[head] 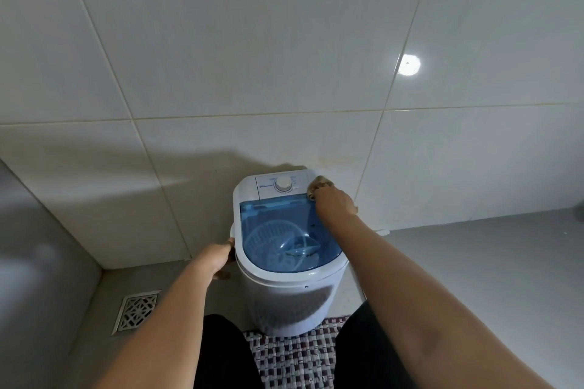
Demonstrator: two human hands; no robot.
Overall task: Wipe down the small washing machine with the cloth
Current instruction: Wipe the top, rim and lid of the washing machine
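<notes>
Pressing the balled cloth (pixel 318 184) in my right hand (pixel 335 201) beside the dial (pixel 283 183) could nudge it (my left hand (pixel 221 257) grips the washing machine (pixel 286 278) side, steadying against tipping).

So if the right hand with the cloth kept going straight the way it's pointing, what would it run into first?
Probably the tiled wall just behind the washing machine; the right hand and cloth are already at its back corner, though depth is unclear.

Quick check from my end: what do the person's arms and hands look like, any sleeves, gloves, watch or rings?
Both arms are bare from the frame edge down to the wrists: no sleeves show. The left hand and right hand have no gloves, and no watch, bracelet or ring is visible, though the fingers are partly hidden. The only clothing in view is dark fabric over the legs.
</notes>
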